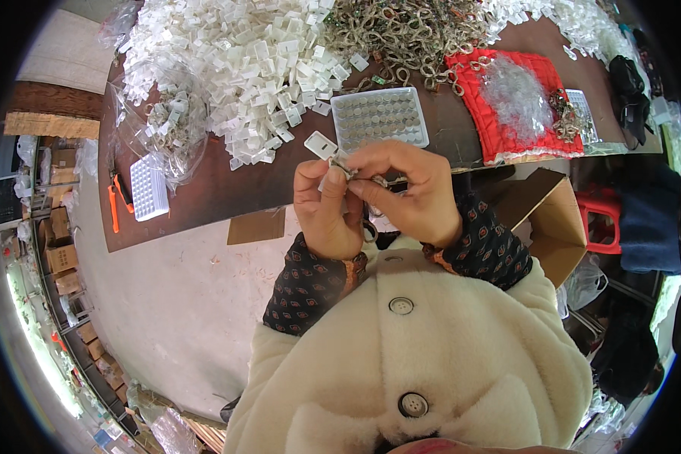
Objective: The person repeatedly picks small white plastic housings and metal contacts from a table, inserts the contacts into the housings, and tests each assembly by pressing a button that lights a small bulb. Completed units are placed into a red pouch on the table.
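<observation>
My left hand (329,208) and my right hand (412,189) meet in front of my chest, just off the table's near edge. Both pinch a small bundle of clear wire (343,162), its loops partly hidden by the fingers. The details of its end between the fingertips are too small to tell. Just beyond my left fingertips is a white plastic case (321,145) with a dark slot. Behind my right hand stands a pale tray (421,121) filled with rows of round silvery button cells.
White plastic cases (227,60) are heaped at the back left, beside a tangle of clear wire coils (408,30). A red cloth (467,106) carries clear plastic bits. Orange-handled pliers (115,200) and a white tray (150,188) lie left. A cardboard box (558,227) and red stool (602,219) stand right.
</observation>
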### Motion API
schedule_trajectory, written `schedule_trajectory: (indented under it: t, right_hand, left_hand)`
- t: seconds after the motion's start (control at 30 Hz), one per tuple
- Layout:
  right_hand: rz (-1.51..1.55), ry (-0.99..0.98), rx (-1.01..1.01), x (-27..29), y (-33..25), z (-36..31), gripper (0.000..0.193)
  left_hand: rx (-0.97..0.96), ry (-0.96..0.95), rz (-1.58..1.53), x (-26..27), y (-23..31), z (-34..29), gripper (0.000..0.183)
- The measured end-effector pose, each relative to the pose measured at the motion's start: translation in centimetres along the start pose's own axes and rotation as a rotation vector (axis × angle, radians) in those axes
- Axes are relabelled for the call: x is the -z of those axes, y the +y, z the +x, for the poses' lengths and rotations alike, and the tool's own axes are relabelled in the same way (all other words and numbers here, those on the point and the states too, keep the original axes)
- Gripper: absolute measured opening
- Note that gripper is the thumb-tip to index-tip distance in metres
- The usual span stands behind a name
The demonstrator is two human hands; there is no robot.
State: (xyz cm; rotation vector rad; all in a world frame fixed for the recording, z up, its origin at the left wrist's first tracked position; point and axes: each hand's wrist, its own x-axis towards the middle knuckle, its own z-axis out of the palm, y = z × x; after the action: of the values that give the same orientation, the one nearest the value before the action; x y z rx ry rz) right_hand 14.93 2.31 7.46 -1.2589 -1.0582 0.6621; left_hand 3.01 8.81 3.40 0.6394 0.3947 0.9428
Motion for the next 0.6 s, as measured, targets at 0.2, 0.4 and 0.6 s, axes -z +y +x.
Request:
schedule_trajectory:
  t: [0.2,0.4,0.6]
  right_hand:
    - [-0.305,-0.076,0.221,1.9,0.3,-1.5,0.030]
    - [-0.545,0.190,-0.036,4.9,3.6,-0.4,0.017]
    - [-0.658,0.108,0.151,4.1,5.9,0.5,0.021]
  left_hand:
    - [0.056,-0.025,0.021,1.9,-0.1,-0.4,0.012]
    - [0.250,0.040,0.046,4.5,-0.3,-1.2,0.015]
    - [0.244,-0.019,0.003,5.1,-0.9,-0.9,0.016]
